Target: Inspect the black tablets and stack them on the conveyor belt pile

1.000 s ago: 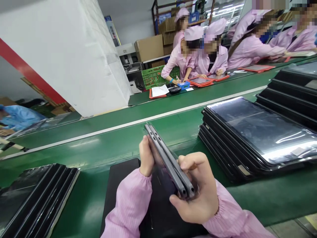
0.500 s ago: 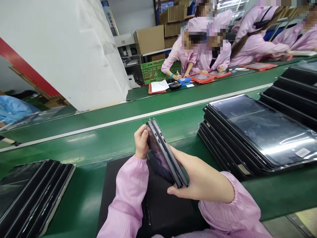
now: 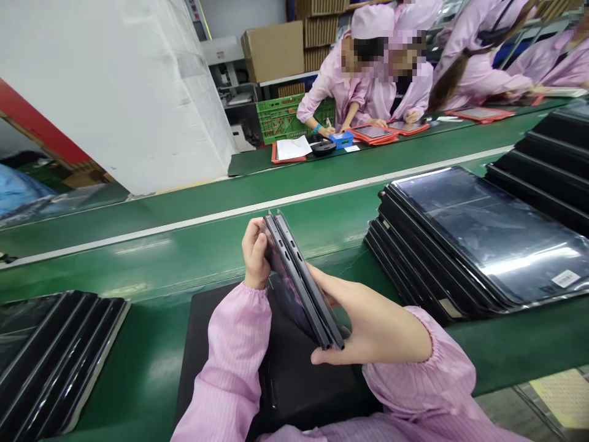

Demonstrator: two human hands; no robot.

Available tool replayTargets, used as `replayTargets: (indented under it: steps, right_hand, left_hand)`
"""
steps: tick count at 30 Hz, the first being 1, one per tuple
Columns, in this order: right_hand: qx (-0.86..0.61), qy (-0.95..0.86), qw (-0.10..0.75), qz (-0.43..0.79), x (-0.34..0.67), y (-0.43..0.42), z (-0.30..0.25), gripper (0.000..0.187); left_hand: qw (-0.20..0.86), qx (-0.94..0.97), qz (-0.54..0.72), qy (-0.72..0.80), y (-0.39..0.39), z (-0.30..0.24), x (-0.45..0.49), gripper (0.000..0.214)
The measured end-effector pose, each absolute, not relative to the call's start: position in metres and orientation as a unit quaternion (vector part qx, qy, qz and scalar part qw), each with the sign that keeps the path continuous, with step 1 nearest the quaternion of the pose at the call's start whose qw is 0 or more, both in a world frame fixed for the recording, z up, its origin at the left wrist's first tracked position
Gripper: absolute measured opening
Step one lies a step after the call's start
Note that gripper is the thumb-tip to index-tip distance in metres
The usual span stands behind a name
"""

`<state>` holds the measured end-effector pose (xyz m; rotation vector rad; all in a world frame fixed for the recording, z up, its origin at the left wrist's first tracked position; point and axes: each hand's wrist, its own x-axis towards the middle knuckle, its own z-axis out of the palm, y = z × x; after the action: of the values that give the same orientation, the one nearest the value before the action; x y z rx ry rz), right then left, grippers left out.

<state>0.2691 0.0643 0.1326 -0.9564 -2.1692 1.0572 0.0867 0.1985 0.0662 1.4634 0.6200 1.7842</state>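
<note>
Two thin dark tablets [image 3: 301, 285] are held face against face on edge, with the ports along their narrow sides facing up toward me. My left hand [image 3: 256, 253] is closed around their far end, the thumb bent over the near face. My right hand [image 3: 372, 322] clasps their near end and back, its thumb under the lower corner; part of its fingers is hidden behind the tablets. Beneath them a black flat pad or case [image 3: 205, 344] lies on the green work surface [image 3: 151, 344]. The tablets are tilted and raised above it.
Stacks of black film-wrapped tablets stand at the right [image 3: 488, 239], far right [image 3: 547, 159] and left [image 3: 50, 356]. Across the green bench [image 3: 184, 215], co-workers in pink [image 3: 331, 80] handle tablets in red trays [image 3: 375, 134]. A blue bin [image 3: 341, 141] and papers [image 3: 294, 147] lie there.
The view has shifted slightly, so the tablets and both hands appear a little further left. Both hands keep the same hold on the two tablets.
</note>
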Motion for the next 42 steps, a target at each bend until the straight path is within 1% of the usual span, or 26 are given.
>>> replayTargets:
  steps: [4, 8, 14, 20, 25, 35, 42]
  right_hand:
    - [-0.349, -0.804, 0.281, 0.391, 0.271, 0.065, 0.133, 0.114]
    - [-0.344, -0.808, 0.281, 0.388, 0.275, 0.064, 0.135, 0.115]
    - [-0.347, -0.810, 0.278, 0.382, 0.281, 0.064, 0.137, 0.113]
    - [-0.349, -0.809, 0.276, 0.385, 0.280, 0.064, 0.140, 0.113]
    - [-0.351, -0.806, 0.271, 0.392, 0.278, 0.064, 0.140, 0.112]
    - [-0.358, -0.806, 0.281, 0.379, 0.267, 0.058, 0.139, 0.112]
    - [-0.379, -0.799, 0.273, 0.379, 0.258, 0.053, 0.138, 0.113]
  left_hand:
    - [0.363, 0.577, 0.694, 0.232, 0.198, 0.065, 0.085, 0.039]
    - [0.368, 0.579, 0.688, 0.235, 0.197, 0.067, 0.087, 0.041]
    - [0.315, 0.595, 0.701, 0.236, 0.192, 0.076, 0.093, 0.043]
    - [0.311, 0.592, 0.701, 0.247, 0.190, 0.079, 0.093, 0.047]
    - [0.302, 0.597, 0.704, 0.239, 0.190, 0.079, 0.093, 0.045]
    - [0.362, 0.575, 0.692, 0.245, 0.195, 0.069, 0.088, 0.044]
    - [0.380, 0.567, 0.687, 0.251, 0.194, 0.071, 0.089, 0.051]
